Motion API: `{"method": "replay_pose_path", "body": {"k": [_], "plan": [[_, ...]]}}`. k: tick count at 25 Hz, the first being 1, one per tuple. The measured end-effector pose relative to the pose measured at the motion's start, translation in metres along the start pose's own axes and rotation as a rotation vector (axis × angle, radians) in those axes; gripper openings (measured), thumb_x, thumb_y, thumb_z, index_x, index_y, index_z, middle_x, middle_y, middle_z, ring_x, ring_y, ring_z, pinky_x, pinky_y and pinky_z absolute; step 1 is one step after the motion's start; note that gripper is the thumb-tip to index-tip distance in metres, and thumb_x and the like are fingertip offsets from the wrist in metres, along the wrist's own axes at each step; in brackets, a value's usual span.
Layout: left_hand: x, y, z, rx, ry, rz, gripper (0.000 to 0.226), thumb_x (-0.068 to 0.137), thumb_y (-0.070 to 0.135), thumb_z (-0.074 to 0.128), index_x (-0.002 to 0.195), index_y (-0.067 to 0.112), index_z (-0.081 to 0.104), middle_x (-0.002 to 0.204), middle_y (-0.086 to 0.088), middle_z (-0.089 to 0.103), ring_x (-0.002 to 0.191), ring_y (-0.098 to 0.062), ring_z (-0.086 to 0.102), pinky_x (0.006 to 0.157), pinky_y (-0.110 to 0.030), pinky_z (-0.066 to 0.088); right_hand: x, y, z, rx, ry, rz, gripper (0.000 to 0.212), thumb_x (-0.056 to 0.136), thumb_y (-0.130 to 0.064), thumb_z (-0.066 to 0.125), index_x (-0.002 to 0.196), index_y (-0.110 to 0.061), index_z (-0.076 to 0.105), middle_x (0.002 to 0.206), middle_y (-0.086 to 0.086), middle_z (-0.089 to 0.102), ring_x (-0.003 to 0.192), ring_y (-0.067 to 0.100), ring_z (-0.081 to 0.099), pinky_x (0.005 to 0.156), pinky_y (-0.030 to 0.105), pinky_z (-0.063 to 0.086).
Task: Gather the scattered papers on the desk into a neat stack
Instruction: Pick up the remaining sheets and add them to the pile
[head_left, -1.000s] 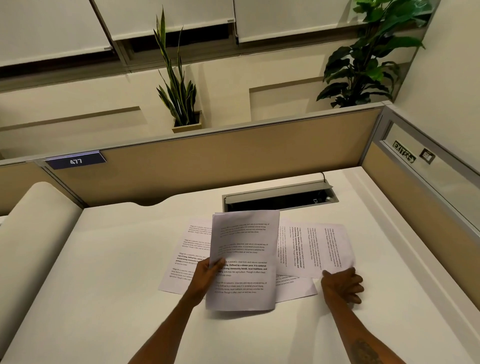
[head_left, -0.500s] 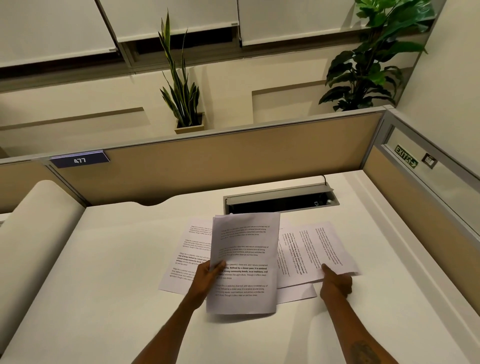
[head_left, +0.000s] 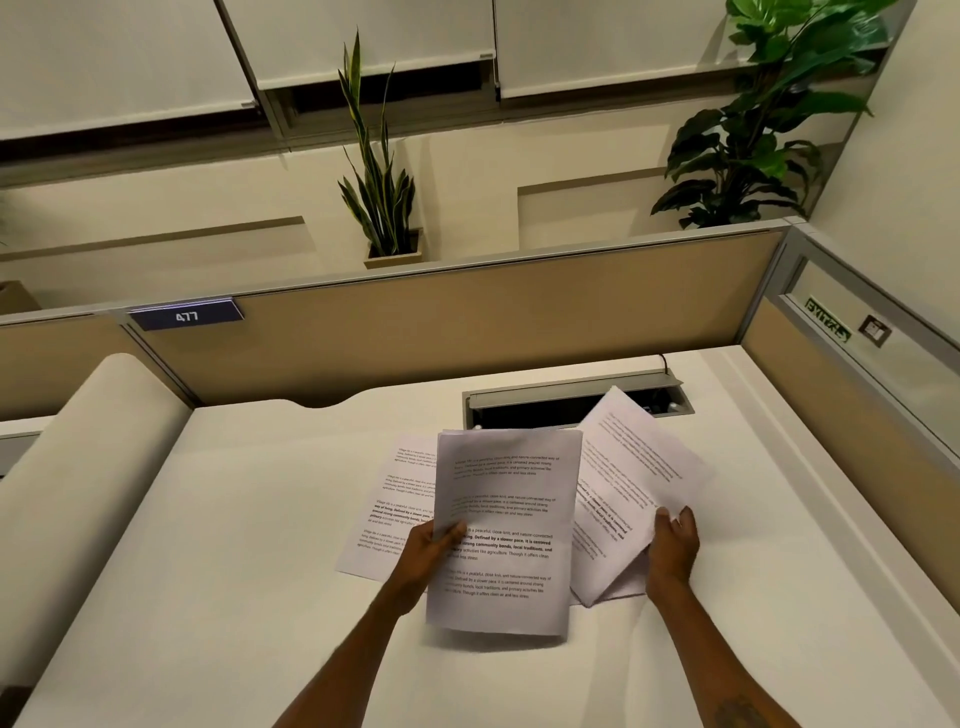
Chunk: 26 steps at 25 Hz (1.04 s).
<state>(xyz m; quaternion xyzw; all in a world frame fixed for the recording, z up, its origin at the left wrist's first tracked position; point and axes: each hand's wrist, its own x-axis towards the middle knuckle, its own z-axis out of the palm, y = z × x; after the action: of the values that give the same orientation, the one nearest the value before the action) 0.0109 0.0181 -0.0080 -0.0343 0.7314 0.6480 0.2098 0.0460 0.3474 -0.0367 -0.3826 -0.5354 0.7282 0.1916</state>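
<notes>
Left hand (head_left: 434, 545) clamped on a held sheaf (head_left: 506, 525), thumb on top. Right hand (head_left: 672, 545) pinches a lifted sheet (head_left: 634, 467) by its near edge, above the desk (head_left: 234, 545).

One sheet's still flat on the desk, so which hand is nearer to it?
Left. The left hand, holding a sheet, sits right over the flat sheet's right edge. The right hand is far across, lifting another sheet.
</notes>
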Motion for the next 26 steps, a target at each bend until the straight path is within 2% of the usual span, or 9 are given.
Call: {"method": "replay_pose_path", "body": {"k": [5,8,10,12,14,18,21,23,26], "plan": [[-0.01,0.001,-0.007,-0.007,0.026,0.014,0.028,0.101,0.018,0.06,0.113,-0.007,0.066,0.107,-0.021,0.078,0.098,-0.044,0.075,0.089,-0.054,0.062,-0.024,-0.011,0.024,-0.004,-0.269,0.021,0.02,0.102,-0.015,0.05,0.117,-0.018,0.062,0.104,0.008,0.069,0.084,0.025,0.067,0.075,0.04,0.057],[-0.018,0.001,-0.015,-0.02,0.082,0.025,0.029,0.1,0.018,0.062,0.113,-0.007,0.067,0.103,-0.017,0.08,0.094,-0.039,0.077,0.086,-0.051,0.063,-0.046,-0.013,0.046,-0.051,-0.428,-0.039,0.017,0.102,-0.025,0.052,0.111,-0.021,0.065,0.106,0.01,0.074,0.089,0.031,0.071,0.079,0.049,0.059],[-0.023,0.0,-0.021,-0.032,0.113,0.037,0.029,0.099,0.019,0.063,0.113,-0.006,0.067,0.102,-0.015,0.08,0.092,-0.036,0.078,0.083,-0.048,0.065,-0.063,-0.015,0.06,-0.108,-0.519,-0.109,0.022,0.098,-0.034,0.056,0.115,-0.023,0.065,0.108,0.001,0.077,0.093,0.023,0.075,0.078,0.041,0.063],[-0.027,-0.001,-0.025,-0.063,0.127,0.047,0.028,0.099,0.02,0.063,0.113,-0.004,0.067,0.103,-0.014,0.08,0.093,-0.037,0.078,0.081,-0.046,0.065,-0.08,-0.017,0.072,-0.144,-0.604,-0.146,0.03,0.087,-0.037,0.069,0.115,-0.028,0.065,0.106,-0.007,0.077,0.09,0.015,0.077,0.072,0.032,0.063],[-0.032,-0.002,-0.03,-0.098,0.133,0.063,0.027,0.099,0.02,0.063,0.115,-0.002,0.067,0.104,-0.014,0.08,0.091,-0.035,0.078,0.078,-0.043,0.066,-0.092,-0.016,0.083,-0.174,-0.669,-0.148,0.036,0.08,-0.029,0.079,0.114,-0.026,0.066,0.104,-0.004,0.078,0.088,0.02,0.078,0.068,0.034,0.063],[-0.044,-0.001,-0.041,-0.179,0.145,0.083,0.025,0.094,0.018,0.07,0.117,0.009,0.067,0.114,-0.014,0.078,0.093,-0.027,0.079,0.075,-0.036,0.065,-0.109,-0.014,0.095,-0.205,-0.749,-0.152,0.027,0.084,-0.026,0.078,0.109,-0.023,0.07,0.104,0.005,0.078,0.089,0.025,0.077,0.069,0.036,0.064],[-0.052,0.001,-0.052,-0.233,0.183,0.119,0.051,0.085,0.012,0.079,0.129,0.024,0.055,0.124,0.002,0.072,0.104,-0.015,0.074,0.073,-0.023,0.063,-0.118,-0.01,0.098,-0.234,-0.815,-0.144,0.025,0.087,-0.026,0.074,0.111,-0.021,0.071,0.106,0.006,0.077,0.092,0.026,0.076,0.073,0.035,0.063],[-0.055,-0.001,-0.062,-0.291,0.178,0.111,0.063,0.085,0.007,0.08,0.133,0.032,0.048,0.126,0.01,0.069,0.111,-0.012,0.071,0.074,-0.022,0.062,-0.123,-0.005,0.099,-0.254,-0.858,-0.127,0.026,0.088,-0.024,0.073,0.113,-0.02,0.07,0.108,0.005,0.077,0.095,0.026,0.075,0.078,0.038,0.063],[-0.058,-0.008,-0.075,-0.281,0.136,0.066,0.044,0.084,0.008,0.08,0.123,0.022,0.064,0.121,-0.004,0.076,0.104,-0.019,0.076,0.078,-0.026,0.063,-0.132,0.003,0.101,-0.266,-0.861,-0.135,0.031,0.087,-0.025,0.074,0.118,-0.024,0.068,0.112,0.001,0.076,0.097,0.022,0.075,0.08,0.036,0.062]]}}
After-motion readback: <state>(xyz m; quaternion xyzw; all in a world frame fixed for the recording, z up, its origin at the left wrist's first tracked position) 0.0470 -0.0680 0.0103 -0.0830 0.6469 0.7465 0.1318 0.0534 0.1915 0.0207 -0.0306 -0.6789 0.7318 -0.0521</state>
